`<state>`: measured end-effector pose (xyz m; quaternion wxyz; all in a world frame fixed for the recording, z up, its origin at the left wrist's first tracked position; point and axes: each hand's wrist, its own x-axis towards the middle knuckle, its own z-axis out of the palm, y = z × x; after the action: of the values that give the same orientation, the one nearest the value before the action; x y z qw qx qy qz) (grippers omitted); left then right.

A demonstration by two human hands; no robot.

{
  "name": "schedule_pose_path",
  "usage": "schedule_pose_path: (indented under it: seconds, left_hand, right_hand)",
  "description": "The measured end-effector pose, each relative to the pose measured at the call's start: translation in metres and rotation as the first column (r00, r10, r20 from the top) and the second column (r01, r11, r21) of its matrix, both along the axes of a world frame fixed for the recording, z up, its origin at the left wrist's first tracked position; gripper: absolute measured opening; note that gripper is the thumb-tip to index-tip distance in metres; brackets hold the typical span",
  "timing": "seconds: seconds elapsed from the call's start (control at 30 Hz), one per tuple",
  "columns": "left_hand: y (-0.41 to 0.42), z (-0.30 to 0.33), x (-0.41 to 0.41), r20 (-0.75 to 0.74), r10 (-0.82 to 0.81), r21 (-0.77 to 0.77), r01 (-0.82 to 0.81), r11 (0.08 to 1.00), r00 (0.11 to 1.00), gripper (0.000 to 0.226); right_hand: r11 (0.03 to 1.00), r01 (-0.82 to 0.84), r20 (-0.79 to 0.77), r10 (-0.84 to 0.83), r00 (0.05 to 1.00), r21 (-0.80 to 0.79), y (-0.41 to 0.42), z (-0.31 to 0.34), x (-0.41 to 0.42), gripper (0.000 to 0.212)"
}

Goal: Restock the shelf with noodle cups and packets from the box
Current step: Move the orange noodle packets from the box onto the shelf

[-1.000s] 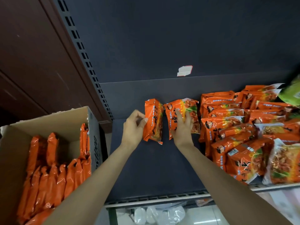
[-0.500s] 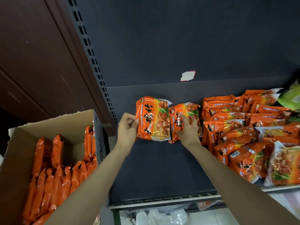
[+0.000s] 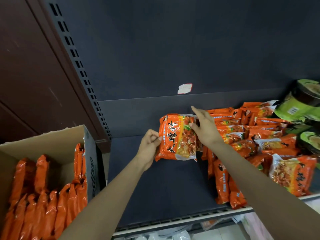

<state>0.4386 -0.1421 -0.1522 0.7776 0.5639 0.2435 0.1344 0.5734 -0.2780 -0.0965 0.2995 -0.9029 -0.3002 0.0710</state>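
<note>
The left hand [image 3: 149,146] is pinching the orange packet [image 3: 177,138] upright near the shelf's [image 3: 161,184] back edge while the right hand [image 3: 204,129], fingers loosely spread, is steadying its top; it should be pressed snug against the stocked packets [image 3: 245,135].

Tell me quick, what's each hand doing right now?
Left hand: pinches the orange noodle packet.
Right hand: open, fingers straight, touching the same packet.
</note>
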Motion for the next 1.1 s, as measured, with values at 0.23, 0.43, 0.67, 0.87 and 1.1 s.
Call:
schedule_pose_path:
  seconds: [0.23,0.43,0.67,0.87,1.1]
  left_hand:
    - [0.008,0.002,-0.005,-0.018,-0.110,0.039,0.111,0.993,0.994,0.015]
    - [0.017,0.001,-0.005,-0.351,-0.209,0.171,0.281,0.944,0.913,0.014]
    - [0.028,0.012,0.030,-0.411,0.058,0.356,0.102,0.929,0.910,0.029]
    - [0.025,0.008,0.051,-0.304,0.015,0.360,0.100,0.928,0.953,0.032]
    - [0.025,-0.001,0.072,-0.305,0.157,0.637,0.079,0.767,0.939,0.018]
  right_hand:
    - [0.999,-0.027,0.027,0.028,0.999,-0.027,0.001,0.005,0.014,0.015]
    - [0.990,-0.058,0.029,0.062,0.998,-0.125,0.004,-0.003,0.014,0.013]
    - [0.962,-0.079,0.086,0.105,0.991,-0.263,0.008,-0.010,0.018,0.019]
    - [0.950,-0.039,0.179,0.099,0.979,-0.310,0.008,-0.012,0.027,0.022]
    - [0.946,-0.077,0.276,0.169,0.946,-0.315,0.012,-0.015,0.034,0.021]
